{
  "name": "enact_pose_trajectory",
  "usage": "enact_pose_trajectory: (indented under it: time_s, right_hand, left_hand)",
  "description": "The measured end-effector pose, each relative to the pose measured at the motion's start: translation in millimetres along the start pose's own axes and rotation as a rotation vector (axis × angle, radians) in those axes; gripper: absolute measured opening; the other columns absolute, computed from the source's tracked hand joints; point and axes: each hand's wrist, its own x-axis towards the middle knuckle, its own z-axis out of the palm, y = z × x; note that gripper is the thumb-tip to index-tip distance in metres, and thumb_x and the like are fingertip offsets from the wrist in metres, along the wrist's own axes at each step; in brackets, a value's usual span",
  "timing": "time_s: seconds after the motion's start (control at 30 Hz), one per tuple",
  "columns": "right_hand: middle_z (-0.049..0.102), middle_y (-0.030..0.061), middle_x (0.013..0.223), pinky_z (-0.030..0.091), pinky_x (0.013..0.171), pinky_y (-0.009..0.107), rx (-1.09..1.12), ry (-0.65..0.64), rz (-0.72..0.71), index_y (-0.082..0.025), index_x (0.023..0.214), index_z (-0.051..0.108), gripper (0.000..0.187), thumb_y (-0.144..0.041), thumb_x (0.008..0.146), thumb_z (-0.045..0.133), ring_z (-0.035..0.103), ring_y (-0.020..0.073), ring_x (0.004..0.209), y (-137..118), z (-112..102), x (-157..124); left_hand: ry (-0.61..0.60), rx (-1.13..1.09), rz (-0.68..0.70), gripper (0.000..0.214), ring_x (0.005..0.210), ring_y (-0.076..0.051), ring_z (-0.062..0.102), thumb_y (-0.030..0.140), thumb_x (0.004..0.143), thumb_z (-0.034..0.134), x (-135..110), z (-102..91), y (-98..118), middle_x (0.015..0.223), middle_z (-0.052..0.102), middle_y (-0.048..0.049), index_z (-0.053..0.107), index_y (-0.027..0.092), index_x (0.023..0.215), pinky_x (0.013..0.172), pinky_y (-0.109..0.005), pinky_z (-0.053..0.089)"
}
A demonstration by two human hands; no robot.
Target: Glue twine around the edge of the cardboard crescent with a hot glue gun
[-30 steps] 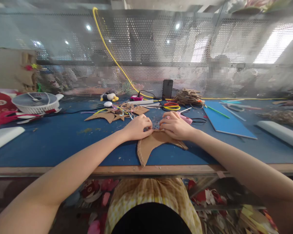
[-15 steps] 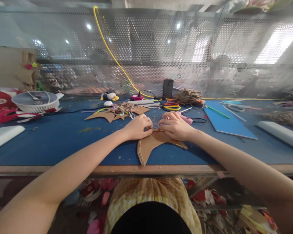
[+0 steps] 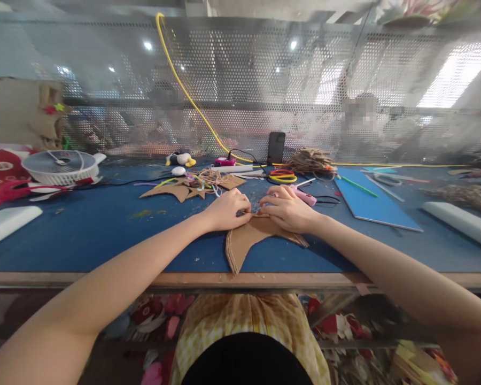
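A brown layered cardboard cutout with curved sides and pointed tips lies on the blue tabletop, one tip reaching toward the front edge. My left hand has its fingers bent and pinched on the far edge of the cardboard. On the same edge, a short gap to the right, my right hand pinches with curled fingers and covers part of the cutout. A ring shows on one finger of that hand. Just beyond it lies a pink glue gun, partly hidden. My fingertips hide exactly how the edge is gripped.
Behind my hands lie cardboard scraps, tangled cords, scissors and a twig bundle. A phone leans on the perforated screen. Blue board lies right; a white reel stands left.
Both hands stay at the cutout's far edge, with only slight finger movement. The whole view has shifted very slightly; the cutout stays in place.
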Motion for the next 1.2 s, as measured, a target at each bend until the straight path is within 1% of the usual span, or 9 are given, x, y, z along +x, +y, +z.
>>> enact_pose_trajectory:
  time_s: [0.27, 0.37, 0.47, 0.57, 0.63, 0.77, 0.83, 1.0, 1.2]
  right_hand:
    - [0.068, 0.0081, 0.123, 0.035, 0.099, 0.049, -0.020, -0.041, -0.001, -0.025, 0.117, 0.071, 0.035, -0.015, 0.095, 0.046, 0.041, 0.0307, 0.121, -0.5, -0.1, 0.5]
    - [0.068, 0.0084, 0.124, 0.035, 0.100, 0.050, -0.024, -0.033, 0.004, -0.024, 0.117, 0.071, 0.035, -0.015, 0.096, 0.044, 0.041, 0.0306, 0.121, -0.4, -0.5, 0.4]
    - [0.067, 0.0085, 0.126, 0.036, 0.100, 0.051, -0.016, -0.052, 0.011, -0.024, 0.119, 0.071, 0.037, -0.014, 0.096, 0.044, 0.040, 0.0307, 0.121, -0.3, -0.9, 0.6]
    - [0.067, 0.0078, 0.127, 0.035, 0.101, 0.051, 0.000, -0.073, 0.020, -0.027, 0.121, 0.071, 0.040, -0.012, 0.096, 0.043, 0.040, 0.0306, 0.122, -0.4, -2.0, 1.0]
    - [0.066, 0.0073, 0.128, 0.035, 0.100, 0.051, 0.014, -0.061, 0.038, -0.028, 0.120, 0.071, 0.040, -0.013, 0.097, 0.043, 0.040, 0.0302, 0.121, -0.3, -3.3, 0.9]
    - [0.068, 0.0074, 0.124, 0.035, 0.101, 0.051, 0.034, 0.021, 0.126, -0.025, 0.117, 0.071, 0.037, -0.014, 0.097, 0.043, 0.041, 0.0299, 0.119, 1.1, -5.8, -0.3]
    - [0.068, 0.0072, 0.122, 0.035, 0.101, 0.051, 0.044, 0.042, 0.142, -0.025, 0.115, 0.072, 0.036, -0.013, 0.096, 0.044, 0.041, 0.0302, 0.119, 1.8, -6.4, -1.0]
    - [0.066, 0.0057, 0.127, 0.034, 0.100, 0.050, 0.086, -0.028, 0.112, -0.031, 0.115, 0.074, 0.040, -0.012, 0.096, 0.044, 0.040, 0.0299, 0.121, 0.5, -4.5, -0.8]
    - [0.064, 0.0054, 0.130, 0.034, 0.101, 0.052, 0.120, -0.070, 0.122, -0.033, 0.117, 0.073, 0.047, -0.008, 0.094, 0.041, 0.038, 0.0301, 0.122, -2.0, -1.3, 0.9]
  left_hand:
    - [-0.007, 0.010, -0.004, 0.017, 0.097, -0.024, 0.056, 0.026, 0.093, 0.057, 0.1, 0.1, 0.4, 0.094, 0.071, -0.0055, 0.067, 0.019, 0.082, 0.092, -0.039, 0.045]
    - [-0.010, 0.010, -0.006, 0.017, 0.097, -0.024, 0.056, 0.026, 0.093, 0.057, 0.3, -0.3, 0.3, 0.092, 0.071, -0.0054, 0.067, 0.019, 0.082, 0.092, -0.039, 0.045]
    - [-0.007, 0.002, -0.002, 0.017, 0.098, -0.025, 0.056, 0.026, 0.093, 0.057, 0.2, -0.1, -0.2, 0.092, 0.071, -0.0057, 0.068, 0.019, 0.082, 0.092, -0.039, 0.045]
    - [-0.003, -0.004, 0.001, 0.017, 0.097, -0.025, 0.056, 0.027, 0.092, 0.057, 0.0, 0.2, -0.8, 0.092, 0.071, -0.0061, 0.068, 0.019, 0.081, 0.093, -0.040, 0.045]
    - [-0.003, -0.005, -0.002, 0.018, 0.098, -0.025, 0.056, 0.028, 0.093, 0.057, -0.2, -0.1, -0.7, 0.092, 0.071, -0.0061, 0.068, 0.019, 0.082, 0.093, -0.040, 0.045]
    - [-0.013, 0.007, -0.011, 0.019, 0.098, -0.025, 0.056, 0.030, 0.094, 0.057, -0.4, -2.1, 0.8, 0.092, 0.071, -0.0063, 0.068, 0.019, 0.083, 0.091, -0.040, 0.046]
    - [-0.017, 0.006, -0.007, 0.020, 0.097, -0.025, 0.056, 0.030, 0.094, 0.056, -0.3, -2.8, 1.3, 0.092, 0.071, -0.0062, 0.068, 0.019, 0.083, 0.091, -0.040, 0.046]
    - [-0.003, -0.001, 0.000, 0.019, 0.098, -0.025, 0.056, 0.028, 0.093, 0.056, 0.0, -1.2, 0.0, 0.089, 0.071, -0.0060, 0.069, 0.019, 0.082, 0.092, -0.040, 0.046]
    - [-0.005, 0.011, -0.003, 0.021, 0.098, -0.026, 0.056, 0.030, 0.094, 0.056, -0.1, 0.2, -0.9, 0.090, 0.070, -0.0068, 0.069, 0.019, 0.083, 0.092, -0.041, 0.046]
